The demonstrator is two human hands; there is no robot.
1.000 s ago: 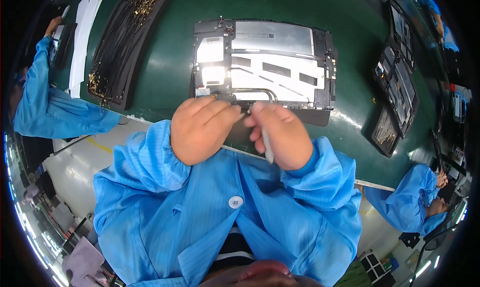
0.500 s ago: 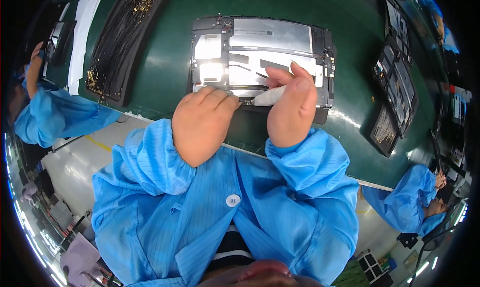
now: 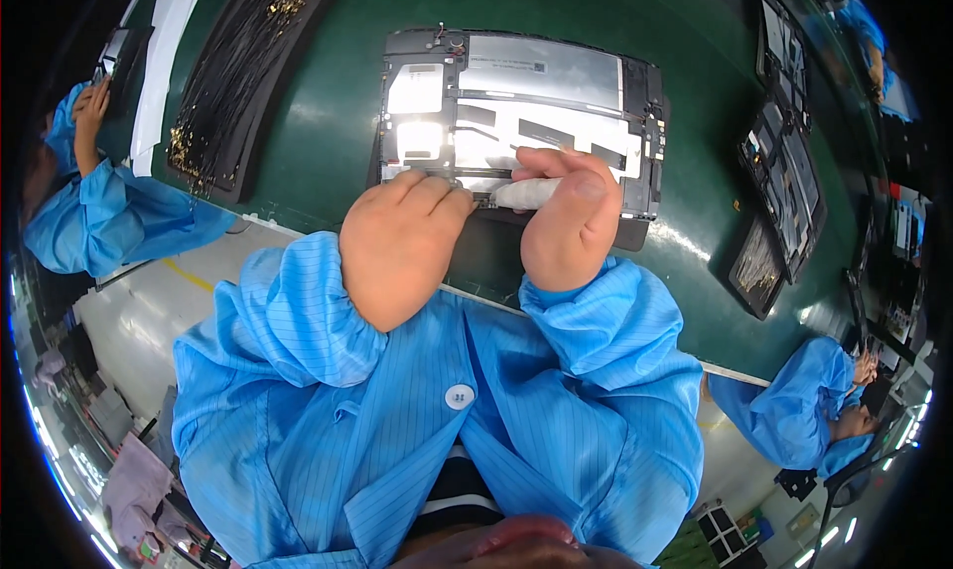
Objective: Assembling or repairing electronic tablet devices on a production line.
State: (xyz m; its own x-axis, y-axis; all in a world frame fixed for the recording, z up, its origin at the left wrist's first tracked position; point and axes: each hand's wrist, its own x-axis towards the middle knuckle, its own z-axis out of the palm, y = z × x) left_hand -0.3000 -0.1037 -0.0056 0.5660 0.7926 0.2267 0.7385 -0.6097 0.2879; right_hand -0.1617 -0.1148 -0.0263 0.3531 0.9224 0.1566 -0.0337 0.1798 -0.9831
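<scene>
An opened tablet (image 3: 546,65), its black frame and silvery inner plates showing, lies on the green table in front of me. My left hand (image 3: 405,246) rests on its near left edge, fingers pressed together and bent over it; the fingertips and thumb are mostly hidden. My right hand (image 3: 571,207) is at the near edge, right of the left hand, with its fingers curled inward. A white tapered cover (image 3: 526,194), seemingly a finger cot, points from it toward small parts beside my left fingertips. Whether the right fingers pinch anything is hidden.
A dark tray (image 3: 248,152) of thin black cables with gold ends lies on the left, beside white sheets (image 3: 164,82). More opened tablets (image 3: 784,177) stand at the right, by another cable tray (image 3: 759,271). Co-workers in blue sit at left (image 3: 119,216) and right (image 3: 784,400).
My right hand has shifted slightly left and its fingers have curled in more. My left hand stays on the tablet's edge. The left co-worker's hand has moved.
</scene>
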